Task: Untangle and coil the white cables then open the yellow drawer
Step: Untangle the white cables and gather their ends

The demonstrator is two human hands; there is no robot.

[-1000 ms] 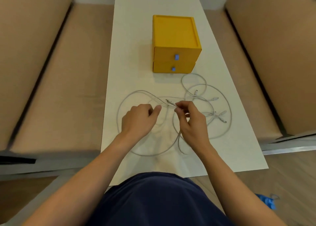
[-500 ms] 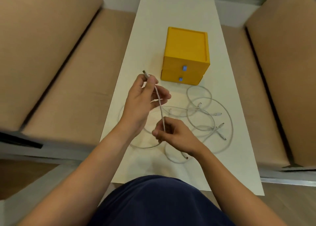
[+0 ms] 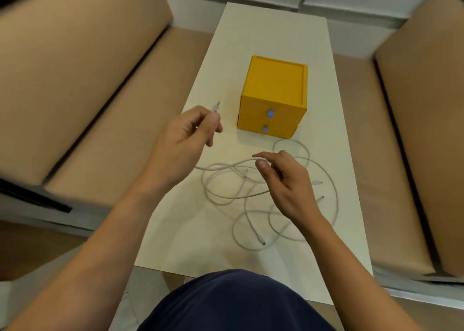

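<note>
White cables (image 3: 227, 192) lie in tangled loops on the white table (image 3: 273, 37), in front of a yellow drawer box (image 3: 275, 90) with two shut drawers and blue pulls. My left hand (image 3: 185, 142) is raised left of the box and pinches one cable's plug end, which sticks up above the fingers. My right hand (image 3: 286, 182) hovers over the tangle and pinches a strand of the same cable between thumb and forefinger. Several loose plug ends lie to the right and near the front loop.
Tan sofa cushions (image 3: 75, 74) flank the narrow table on the left, and tan sofa cushions (image 3: 421, 130) flank it on the right. The table's near edge is close to my dark-clothed lap (image 3: 236, 303). A white wall runs behind the table's far end.
My left hand has moved the plug end left and away from the right hand. My right hand slid along the cable and lifted the strand; the view tilted.
</note>
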